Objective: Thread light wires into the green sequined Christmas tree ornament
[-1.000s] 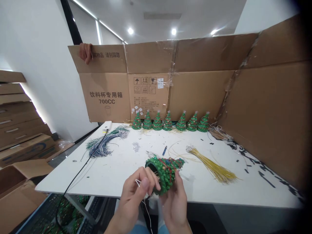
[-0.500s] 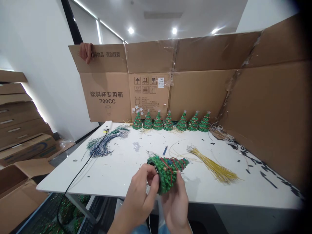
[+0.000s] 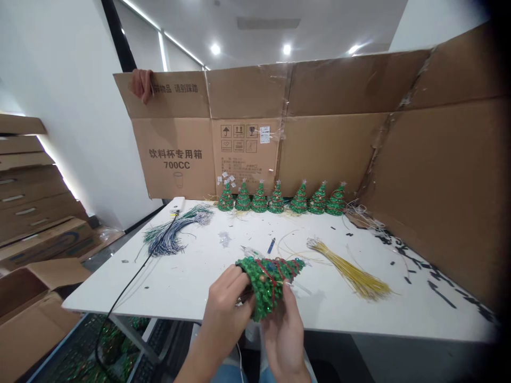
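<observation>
Grip: our right hand (image 3: 281, 332) holds the small green tree (image 3: 265, 290), thumb pressed to its flank, lying sideways at lower centre of the frame with its tip toward the right, while our left hand (image 3: 225, 303) curls at the base, fingertips hidden, so we cannot tell what they pinch. We judge a hard push at the base could twist the cone from the thumb or snag the red strand (image 3: 273, 285). Texture: bumpy, glittering foliage, round shiny beads, slim cord, tapering shape.

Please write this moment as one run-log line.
left hand: at base of green tree | right hand: holds its side | on table: seven upright trees, cardboard behind
</observation>
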Demonstrator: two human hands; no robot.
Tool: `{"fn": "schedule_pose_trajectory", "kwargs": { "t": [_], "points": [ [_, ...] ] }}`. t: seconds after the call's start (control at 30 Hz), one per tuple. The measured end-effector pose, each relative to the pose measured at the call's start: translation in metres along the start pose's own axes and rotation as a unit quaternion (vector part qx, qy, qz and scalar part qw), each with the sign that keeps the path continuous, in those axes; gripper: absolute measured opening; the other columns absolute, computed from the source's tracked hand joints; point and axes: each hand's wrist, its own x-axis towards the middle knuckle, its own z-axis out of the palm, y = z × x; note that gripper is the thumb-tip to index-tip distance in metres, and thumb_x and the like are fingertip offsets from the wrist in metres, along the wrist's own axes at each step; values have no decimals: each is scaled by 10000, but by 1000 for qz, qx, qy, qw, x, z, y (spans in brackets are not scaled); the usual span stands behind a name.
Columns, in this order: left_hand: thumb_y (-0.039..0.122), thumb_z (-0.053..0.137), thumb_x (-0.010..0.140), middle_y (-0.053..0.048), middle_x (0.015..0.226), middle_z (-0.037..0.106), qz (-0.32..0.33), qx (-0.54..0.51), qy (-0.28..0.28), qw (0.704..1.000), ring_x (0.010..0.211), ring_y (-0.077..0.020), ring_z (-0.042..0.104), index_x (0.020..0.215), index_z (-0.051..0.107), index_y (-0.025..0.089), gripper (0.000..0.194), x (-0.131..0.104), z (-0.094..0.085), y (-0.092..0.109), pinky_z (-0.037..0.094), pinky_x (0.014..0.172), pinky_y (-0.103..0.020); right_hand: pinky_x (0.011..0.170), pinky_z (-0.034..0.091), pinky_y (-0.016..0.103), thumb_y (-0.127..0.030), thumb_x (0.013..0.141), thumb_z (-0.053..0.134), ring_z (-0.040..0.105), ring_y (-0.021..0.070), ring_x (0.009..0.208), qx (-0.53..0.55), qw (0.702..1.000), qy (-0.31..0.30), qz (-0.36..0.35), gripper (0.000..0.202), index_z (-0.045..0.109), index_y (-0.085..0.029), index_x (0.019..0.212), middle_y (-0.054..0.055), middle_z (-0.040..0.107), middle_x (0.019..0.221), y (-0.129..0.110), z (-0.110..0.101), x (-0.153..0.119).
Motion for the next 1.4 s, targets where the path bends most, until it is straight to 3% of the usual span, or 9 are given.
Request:
{"fn": "schedule_pose_trajectory", "kwargs": {
  "t": [0.17, 0.33, 0.5, 0.67, 0.93, 1.07, 1.23, 1.3, 1.4],
  "points": [
    [46, 571, 949, 4, 741, 488, -2, 10, 9, 1000, 720, -152, 427, 796, 492, 200, 231, 0, -2, -1, 282, 631, -291, 983, 546, 406, -570, 857, 765, 681, 276, 1167, -10, 999, -39, 20, 463, 770, -270, 1209, 32, 773, 1240, 0, 1, -3],
    [73, 603, 938, 16, 715, 442, -17, 20, 39, 999, 698, -150, 398, 756, 447, 202, 273, -1, -1, 4, 260, 625, -303, 993, 547, 416, -561, 834, 781, 679, 276, 1186, -7, 1000, -31, 2, 458, 765, -303, 1212, 21, 783, 1209, 0, -2, -2],
    [24, 583, 892, 24, 716, 420, -33, 14, 61, 997, 694, -146, 387, 744, 432, 204, 277, 2, -4, 6, 268, 631, -302, 1054, 517, 435, -588, 826, 783, 606, 291, 1312, -28, 997, -65, 28, 497, 748, -302, 1230, 20, 740, 1307, -2, -2, 2],
    [-54, 524, 822, 24, 738, 426, -55, -2, 36, 998, 706, -144, 399, 755, 390, 209, 303, 5, -13, -2, 278, 630, -295, 1062, 514, 419, -564, 764, 849, 592, 295, 1328, -93, 995, -23, 36, 532, 744, -264, 1191, 38, 732, 1314, -4, -4, 6],
    [-27, 535, 905, 12, 763, 402, 0, 66, 28, 997, 747, -166, 351, 770, 373, 208, 316, 6, -14, -1, 271, 669, -322, 952, 555, 382, -510, 832, 808, 683, 241, 1120, -135, 990, -7, -42, 434, 650, -298, 1177, 26, 747, 1173, -6, -5, 3],
    [-21, 532, 920, 10, 752, 399, 25, 74, 47, 996, 747, -171, 340, 767, 375, 206, 316, 5, -17, -2, 264, 672, -335, 973, 542, 386, -540, 848, 779, 654, 248, 1187, -183, 982, -30, -41, 434, 641, -324, 1198, 19, 731, 1227, -12, -2, 0],
    [31, 529, 968, -3, 764, 416, 65, 116, 21, 991, 770, -186, 361, 785, 414, 205, 277, 4, -25, -4, 302, 704, -350, 1065, 489, 389, -511, 730, 873, 611, 287, 1276, -223, 972, 34, -65, 556, 704, -261, 1198, 52, 707, 1327, -19, -3, 3],
    [44, 524, 981, -11, 773, 430, 94, 141, 1, 986, 776, -192, 375, 807, 444, 203, 249, 4, -28, -5, 321, 712, -354, 1047, 495, 403, -492, 741, 868, 662, 286, 1186, -220, 973, 29, -64, 542, 699, -247, 1194, 62, 740, 1255, -25, -2, 2],
    [29, 524, 974, -19, 769, 447, 136, 188, -11, 973, 780, -202, 389, 828, 474, 202, 231, 4, -33, -7, 335, 712, -358, 976, 507, 426, -554, 874, 728, 710, 261, 1003, -200, 977, -22, -74, 371, 633, -298, 1126, 23, 775, 998, -36, 1, -4]
  ]
}}
